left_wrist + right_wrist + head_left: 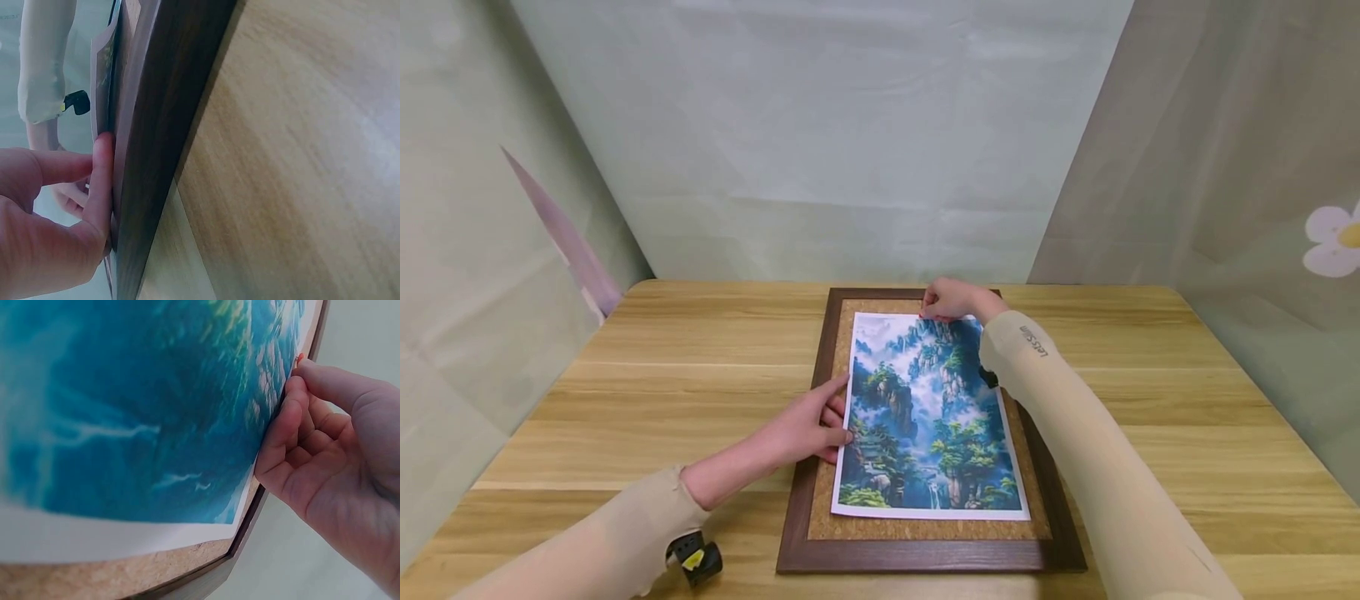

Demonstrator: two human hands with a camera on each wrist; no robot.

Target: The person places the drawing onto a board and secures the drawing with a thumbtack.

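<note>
Left hand (808,427) pressing print (928,417), right hand (951,300) pinching top edge, corkboard frame (925,554)

Beige sleeves (1097,450), small lettering, black wrist-worn cameras (696,560).

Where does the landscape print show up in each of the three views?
Head: landscape print lies mid-frame on the cork board, left hand at its left edge, right hand at its top edge.
Left wrist: seen edge-on, upper left.
Right wrist: fills the left and centre.
Shared landmark: dark wooden frame.
</note>
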